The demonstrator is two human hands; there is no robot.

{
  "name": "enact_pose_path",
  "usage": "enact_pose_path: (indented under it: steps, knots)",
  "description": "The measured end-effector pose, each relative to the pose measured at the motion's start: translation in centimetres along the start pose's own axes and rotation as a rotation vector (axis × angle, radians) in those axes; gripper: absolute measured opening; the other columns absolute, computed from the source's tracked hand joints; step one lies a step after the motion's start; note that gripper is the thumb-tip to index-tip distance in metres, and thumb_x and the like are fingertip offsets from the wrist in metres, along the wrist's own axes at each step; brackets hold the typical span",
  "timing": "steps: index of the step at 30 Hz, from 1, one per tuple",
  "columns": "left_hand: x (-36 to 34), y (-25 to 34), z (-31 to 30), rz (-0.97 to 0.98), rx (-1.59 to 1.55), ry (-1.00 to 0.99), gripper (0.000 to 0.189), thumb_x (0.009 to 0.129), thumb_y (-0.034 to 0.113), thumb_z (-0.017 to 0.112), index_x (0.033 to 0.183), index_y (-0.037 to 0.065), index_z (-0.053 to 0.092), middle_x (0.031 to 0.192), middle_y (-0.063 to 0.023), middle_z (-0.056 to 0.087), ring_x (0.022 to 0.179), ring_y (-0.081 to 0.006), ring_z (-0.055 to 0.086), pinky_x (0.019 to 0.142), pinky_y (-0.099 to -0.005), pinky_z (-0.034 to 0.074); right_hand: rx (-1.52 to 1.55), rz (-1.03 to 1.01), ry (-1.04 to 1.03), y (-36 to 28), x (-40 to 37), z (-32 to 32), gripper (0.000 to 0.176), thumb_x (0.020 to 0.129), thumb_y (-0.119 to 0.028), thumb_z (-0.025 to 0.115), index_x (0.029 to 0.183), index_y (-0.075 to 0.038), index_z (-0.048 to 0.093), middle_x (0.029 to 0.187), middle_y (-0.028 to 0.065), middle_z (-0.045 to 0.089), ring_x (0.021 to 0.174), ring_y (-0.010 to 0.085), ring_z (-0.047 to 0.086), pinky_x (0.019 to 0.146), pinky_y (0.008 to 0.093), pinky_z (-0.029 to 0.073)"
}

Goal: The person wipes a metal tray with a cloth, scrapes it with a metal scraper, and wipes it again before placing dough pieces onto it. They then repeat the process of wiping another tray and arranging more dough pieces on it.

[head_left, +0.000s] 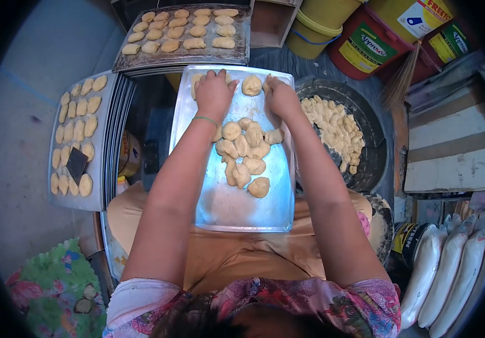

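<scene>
On a shiny metal tray (242,217) resting over my lap, my left hand (215,96) is at the far left, its fingers and thumb closed around a piece of dough (228,78) that is mostly hidden. Beside it another dough piece (195,84) shows at the tray's left edge. My right hand (282,97) grips a piece of dough (266,83) near the far right corner, partly covered by the fingers. Between the hands sits a round dough ball (251,85). A loose heap of dough pieces (242,147) lies mid-tray, with one ball (258,187) nearer me.
A dark basin (375,107) right of the tray holds many small dough pieces (338,129). Trays with rows of shaped dough stand behind (127,61) and at left (101,169), where a dark scraper (77,163) lies. Buckets (361,48) and filled plastic bags (439,270) are at right.
</scene>
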State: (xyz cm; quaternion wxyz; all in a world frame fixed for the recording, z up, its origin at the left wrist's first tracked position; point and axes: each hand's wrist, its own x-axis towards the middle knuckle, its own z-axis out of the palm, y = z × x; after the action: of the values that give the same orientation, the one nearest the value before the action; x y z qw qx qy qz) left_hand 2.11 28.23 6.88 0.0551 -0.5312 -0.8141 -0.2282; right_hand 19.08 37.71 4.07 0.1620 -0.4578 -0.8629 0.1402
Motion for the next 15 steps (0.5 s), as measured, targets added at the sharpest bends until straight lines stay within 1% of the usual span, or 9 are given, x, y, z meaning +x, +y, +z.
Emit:
enact_pose_path:
  steps: [1,2,4,5,7,8,11,14,15]
  knots:
    - [0.3,-0.5,0.7,0.039,0.001,-0.039,0.035,0.086,0.027,0.062,0.115,0.007,0.065,0.107,-0.0131,0.064,0.1,-0.0311,0.06,0.087,-0.0422,0.046,0.018,0.023,-0.002,0.0,0.2,-0.5,0.043,0.085,-0.018,0.053,0.126,-0.006,0.056,0.132,0.0192,0.053,0.101,0.0357,0.062,0.091,0.042,0.047]
    - [0.8,-1.4,2.0,0.102,0.006,-0.008,0.035,0.085,0.025,0.063,0.115,0.007,0.065,0.109,-0.0132,0.063,0.101,-0.0313,0.06,0.088,-0.0416,0.047,0.037,0.044,-0.003,0.0,0.6,-0.9,0.041,0.084,-0.018,0.055,0.122,-0.005,0.06,0.13,0.0191,0.055,0.098,0.0361,0.063,0.089,0.0413,0.048]
    - [1.7,-2.9,4.2,0.231,0.018,0.045,0.036,0.082,0.023,0.065,0.115,0.007,0.065,0.112,-0.0134,0.063,0.102,-0.0317,0.06,0.089,-0.0403,0.047,0.009,0.06,-0.041,0.2,1.0,-0.8,0.038,0.081,-0.02,0.058,0.115,-0.006,0.064,0.124,0.016,0.058,0.1,0.0341,0.062,0.089,0.0413,0.048]
    - [1.8,-3.3,4.8,0.23,-0.015,0.039,0.036,0.082,0.022,0.065,0.115,0.007,0.065,0.114,-0.0136,0.062,0.103,-0.0319,0.059,0.09,-0.0411,0.047,-0.002,0.071,-0.062,0.3,1.1,-0.6,0.036,0.08,-0.021,0.06,0.112,-0.006,0.066,0.121,0.0145,0.06,0.101,0.0331,0.061,0.089,0.0413,0.047]
    - [1.9,-3.5,4.5,0.233,-0.079,0.03,0.036,0.082,0.02,0.064,0.116,0.008,0.065,0.117,-0.014,0.061,0.105,-0.0324,0.058,0.093,-0.0428,0.045,-0.054,-0.062,0.132,-1.1,-0.2,-1.5,0.039,0.078,-0.021,0.063,0.114,-0.008,0.065,0.118,0.0106,0.062,0.106,0.0292,0.057,0.092,0.0421,0.043]
    - [1.8,-3.5,4.1,0.229,-0.086,0.071,0.035,0.083,0.02,0.063,0.116,0.008,0.065,0.118,-0.014,0.061,0.106,-0.0327,0.058,0.094,-0.0438,0.044,-0.08,-0.131,0.232,-2.0,-0.6,-1.9,0.04,0.077,-0.022,0.064,0.115,-0.009,0.065,0.116,0.0087,0.062,0.108,0.0272,0.055,0.094,0.0425,0.041]
    - [0.6,-3.0,1.5,0.156,-0.095,0.171,0.035,0.084,0.021,0.062,0.116,0.008,0.064,0.12,-0.0141,0.06,0.108,-0.0336,0.057,0.096,-0.0462,0.041,-0.234,-0.169,0.118,-3.8,-0.4,-1.7,0.044,0.077,-0.024,0.068,0.12,-0.015,0.064,0.112,0.0041,0.063,0.115,0.0234,0.049,0.098,0.0475,0.032]
    - [0.3,-4.7,0.3,-0.006,-0.066,0.191,0.037,0.083,0.026,0.063,0.116,0.009,0.064,0.119,-0.0142,0.06,0.109,-0.034,0.056,0.095,-0.047,0.04,-0.175,-0.236,0.139,-3.1,1.3,1.2,0.048,0.075,-0.024,0.072,0.122,-0.017,0.063,0.114,0.0028,0.063,0.116,0.0221,0.049,0.098,0.0502,0.027]
    - [0.2,-5.4,0.0,-0.058,-0.057,0.181,0.038,0.083,0.028,0.063,0.116,0.008,0.064,0.119,-0.0143,0.061,0.109,-0.034,0.057,0.094,-0.0467,0.041,-0.174,-0.23,0.117,-3.4,1.4,0.9,0.046,0.077,-0.02,0.07,0.122,-0.02,0.062,0.113,0.0018,0.063,0.116,0.0223,0.049,0.098,0.0498,0.028]
